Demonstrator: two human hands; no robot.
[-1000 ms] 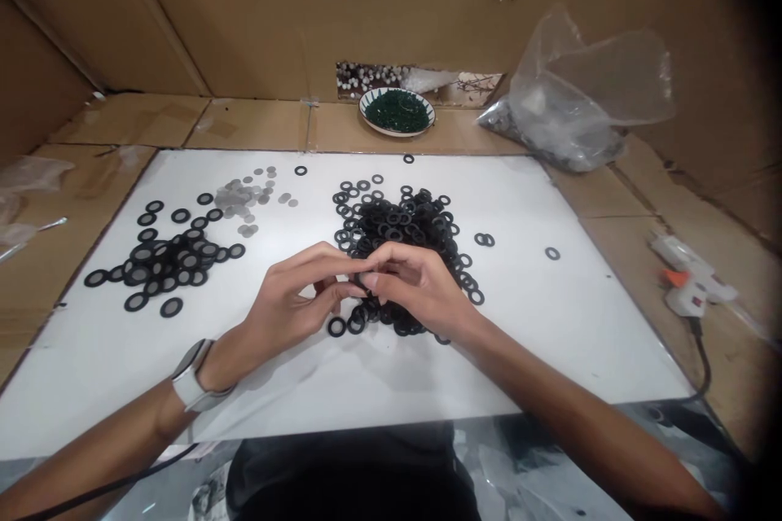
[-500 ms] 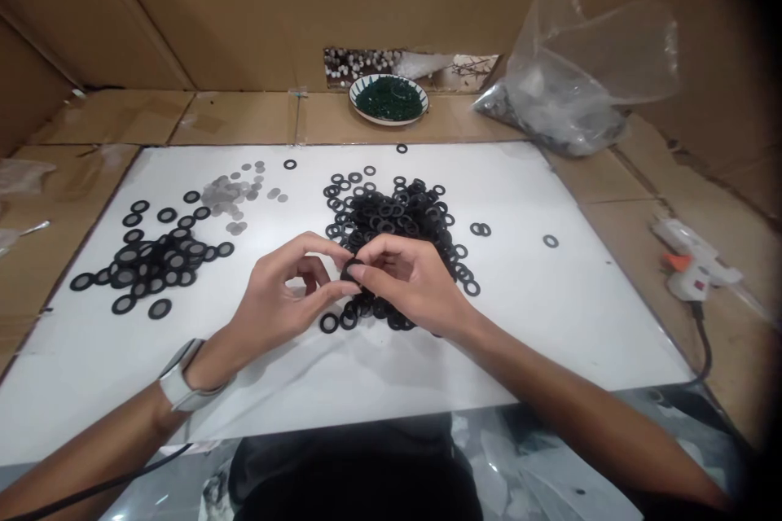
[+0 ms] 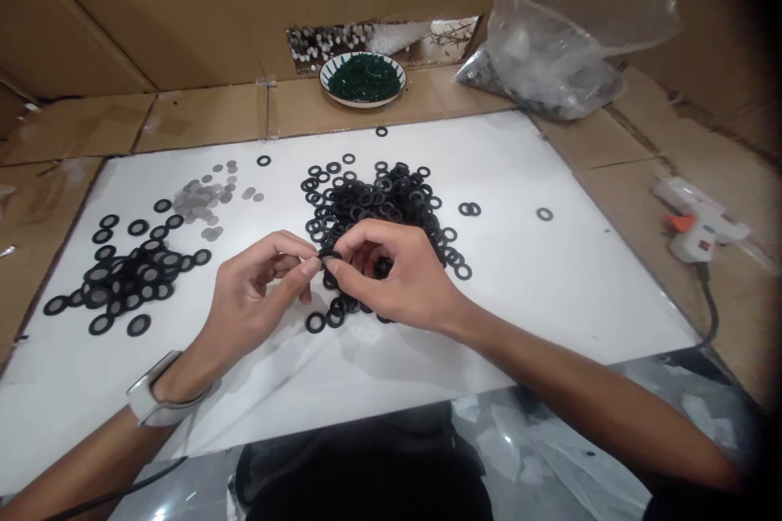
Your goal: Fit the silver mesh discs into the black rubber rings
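Note:
Fingertips of my left hand (image 3: 260, 285) and my right hand (image 3: 403, 273) meet in front of the dark heap, both pinching one black rubber ring (image 3: 329, 255). The ring is seen nearly edge-on, with something grey showing at its middle. Just behind and under my right hand lies a heap of loose black rings (image 3: 366, 199), partly hidden by it. Left of my left hand is a pile of black rings filled with grey mesh-like discs (image 3: 151, 274). Loose thin grey discs (image 3: 204, 197) are scattered behind that pile.
A white board (image 3: 525, 317) covers the table. Behind it stand a plate of dark green bits (image 3: 362, 80) and a clear plastic bag (image 3: 550, 65) with grey contents. A white glue gun (image 3: 696, 232) with a cord lies on the right. Single rings (image 3: 544, 214) lie apart.
The ring between my fingers has tipped from facing me to nearly edge-on. My left fingers have closed in on it. The whole view has shifted and turned slightly.

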